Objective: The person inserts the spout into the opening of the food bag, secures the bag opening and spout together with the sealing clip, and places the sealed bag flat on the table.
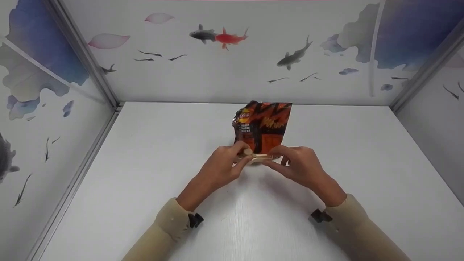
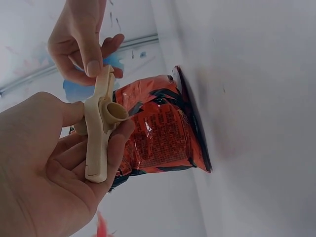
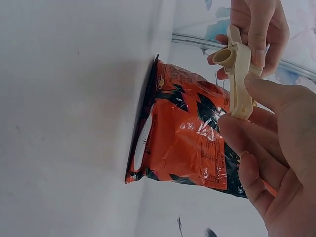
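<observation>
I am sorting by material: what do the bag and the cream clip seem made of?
The bag: glossy, thin plastic film, probably; it creases and shows bright glints. The clip: rather matt, likely hard plastic; it has smooth edges and even colour.

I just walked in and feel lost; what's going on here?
A person's left hand pinches a cream clip near its spout, while the right hand pinches one end. An orange-and-black bag is just beyond it. Whether the clip is fastened to the bag, I can't tell.
</observation>
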`<action>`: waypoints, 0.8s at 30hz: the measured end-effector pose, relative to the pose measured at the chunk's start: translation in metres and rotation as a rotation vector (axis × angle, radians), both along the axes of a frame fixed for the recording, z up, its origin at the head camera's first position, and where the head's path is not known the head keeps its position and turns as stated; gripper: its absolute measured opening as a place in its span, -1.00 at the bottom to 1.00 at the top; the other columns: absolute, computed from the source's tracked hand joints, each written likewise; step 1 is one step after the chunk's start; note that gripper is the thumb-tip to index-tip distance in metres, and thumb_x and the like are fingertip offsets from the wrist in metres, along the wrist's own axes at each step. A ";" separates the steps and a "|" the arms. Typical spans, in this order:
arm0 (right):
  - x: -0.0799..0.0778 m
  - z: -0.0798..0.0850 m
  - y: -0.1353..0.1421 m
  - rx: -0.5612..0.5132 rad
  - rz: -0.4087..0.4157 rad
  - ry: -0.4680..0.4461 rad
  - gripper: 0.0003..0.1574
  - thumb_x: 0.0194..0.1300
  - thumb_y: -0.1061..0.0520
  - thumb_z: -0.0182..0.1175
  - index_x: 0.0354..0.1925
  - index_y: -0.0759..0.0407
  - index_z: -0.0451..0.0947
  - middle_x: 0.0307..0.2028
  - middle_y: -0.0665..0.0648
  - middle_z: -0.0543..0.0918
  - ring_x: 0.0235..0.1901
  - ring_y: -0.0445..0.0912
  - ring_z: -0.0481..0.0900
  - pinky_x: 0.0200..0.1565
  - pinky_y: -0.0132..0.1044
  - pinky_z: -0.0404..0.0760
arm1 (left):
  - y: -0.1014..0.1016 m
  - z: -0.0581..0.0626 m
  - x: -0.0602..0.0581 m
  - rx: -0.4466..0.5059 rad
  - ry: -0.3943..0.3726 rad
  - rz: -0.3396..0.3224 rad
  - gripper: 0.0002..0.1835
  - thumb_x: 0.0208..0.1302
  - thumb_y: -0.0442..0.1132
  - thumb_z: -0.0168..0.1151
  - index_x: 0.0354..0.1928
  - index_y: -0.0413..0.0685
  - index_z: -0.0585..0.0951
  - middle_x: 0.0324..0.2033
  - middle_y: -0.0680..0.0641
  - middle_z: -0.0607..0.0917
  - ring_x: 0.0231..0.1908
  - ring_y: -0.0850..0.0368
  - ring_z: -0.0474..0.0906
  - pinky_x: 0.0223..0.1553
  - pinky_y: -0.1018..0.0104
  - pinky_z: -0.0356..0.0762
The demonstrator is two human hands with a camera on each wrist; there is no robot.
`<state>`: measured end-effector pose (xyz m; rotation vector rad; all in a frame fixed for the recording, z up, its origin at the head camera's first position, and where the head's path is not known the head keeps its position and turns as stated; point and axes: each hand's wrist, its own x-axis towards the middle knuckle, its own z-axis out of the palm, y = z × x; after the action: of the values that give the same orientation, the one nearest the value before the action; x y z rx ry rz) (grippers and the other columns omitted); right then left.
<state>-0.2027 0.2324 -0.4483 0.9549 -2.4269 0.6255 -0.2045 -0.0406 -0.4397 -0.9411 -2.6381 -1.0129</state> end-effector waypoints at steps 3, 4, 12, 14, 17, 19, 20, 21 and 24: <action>0.001 0.000 0.000 -0.002 0.009 -0.026 -0.66 0.25 -0.05 0.63 -0.08 0.00 0.78 -0.34 -0.03 0.89 -0.50 -0.28 0.74 -0.44 -0.42 0.70 | 0.000 0.000 -0.001 0.003 -0.016 0.011 -0.72 0.59 0.00 0.30 0.08 -0.03 0.63 -0.15 0.00 0.83 -0.10 0.19 0.80 0.00 0.28 0.80; 0.001 0.000 0.000 -0.004 0.018 -0.038 -0.67 0.24 -0.04 0.64 -0.08 0.00 0.79 -0.35 -0.03 0.89 -0.50 -0.29 0.74 -0.44 -0.41 0.70 | 0.000 0.000 -0.001 0.005 -0.024 0.014 -0.72 0.59 0.00 0.31 0.08 -0.03 0.63 -0.15 0.00 0.83 -0.10 0.19 0.80 0.01 0.28 0.80; 0.001 -0.001 -0.002 -0.008 0.086 -0.111 -0.71 0.27 -0.04 0.62 -0.03 -0.11 0.89 -0.24 -0.10 0.89 -0.42 -0.30 0.74 -0.41 -0.25 0.77 | 0.000 0.001 -0.001 0.024 -0.024 -0.004 -0.73 0.59 -0.02 0.32 0.07 -0.04 0.62 -0.14 0.01 0.84 -0.09 0.21 0.82 0.02 0.30 0.80; 0.001 -0.002 -0.002 0.000 0.089 -0.108 -0.74 0.29 -0.03 0.61 -0.05 -0.12 0.89 -0.20 -0.08 0.90 -0.39 -0.27 0.78 -0.40 -0.23 0.78 | 0.001 0.001 -0.001 0.017 -0.007 -0.007 -0.72 0.59 -0.01 0.32 0.07 -0.05 0.62 -0.14 0.00 0.84 -0.09 0.21 0.83 0.02 0.31 0.80; 0.001 -0.002 -0.002 0.004 0.088 -0.110 -0.79 0.29 -0.02 0.61 -0.09 -0.11 0.90 -0.19 -0.06 0.90 -0.37 -0.26 0.79 -0.38 -0.23 0.79 | 0.001 0.000 0.000 0.007 0.017 -0.001 -0.71 0.59 0.01 0.31 0.08 -0.04 0.63 -0.14 0.00 0.84 -0.10 0.21 0.82 0.01 0.33 0.80; 0.001 -0.001 -0.002 0.002 0.086 -0.111 -0.80 0.28 0.00 0.61 -0.11 -0.10 0.90 -0.20 -0.06 0.90 -0.39 -0.28 0.77 -0.38 -0.23 0.80 | 0.002 0.000 0.000 0.005 0.028 0.005 -0.72 0.59 0.01 0.31 0.07 -0.03 0.64 -0.14 0.02 0.84 -0.10 0.21 0.82 0.01 0.33 0.79; 0.001 -0.001 -0.002 0.000 0.086 -0.113 -0.80 0.27 0.01 0.62 -0.11 -0.10 0.90 -0.20 -0.07 0.90 -0.39 -0.29 0.76 -0.38 -0.23 0.80 | 0.002 0.000 0.000 0.007 0.033 0.007 -0.73 0.58 0.00 0.32 0.07 -0.02 0.64 -0.15 0.02 0.83 -0.11 0.21 0.82 0.00 0.32 0.80; 0.001 -0.001 -0.002 -0.001 0.086 -0.114 -0.80 0.27 0.01 0.62 -0.11 -0.10 0.90 -0.20 -0.07 0.90 -0.40 -0.30 0.75 -0.39 -0.23 0.79 | 0.002 0.000 0.000 0.007 0.036 0.009 -0.74 0.57 0.00 0.34 0.06 -0.01 0.65 -0.15 0.03 0.83 -0.11 0.21 0.81 0.00 0.31 0.80; 0.002 -0.001 -0.003 -0.006 0.087 -0.117 -0.79 0.27 0.01 0.62 -0.10 -0.10 0.91 -0.20 -0.06 0.90 -0.39 -0.30 0.76 -0.38 -0.25 0.79 | 0.003 0.000 0.001 -0.005 0.050 0.017 -0.76 0.56 -0.01 0.36 0.06 0.03 0.67 -0.16 0.05 0.82 -0.12 0.21 0.79 -0.02 0.27 0.79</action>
<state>-0.2012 0.2293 -0.4489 1.0540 -2.4940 0.7380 -0.2037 -0.0380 -0.4395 -0.9315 -2.6043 -0.9667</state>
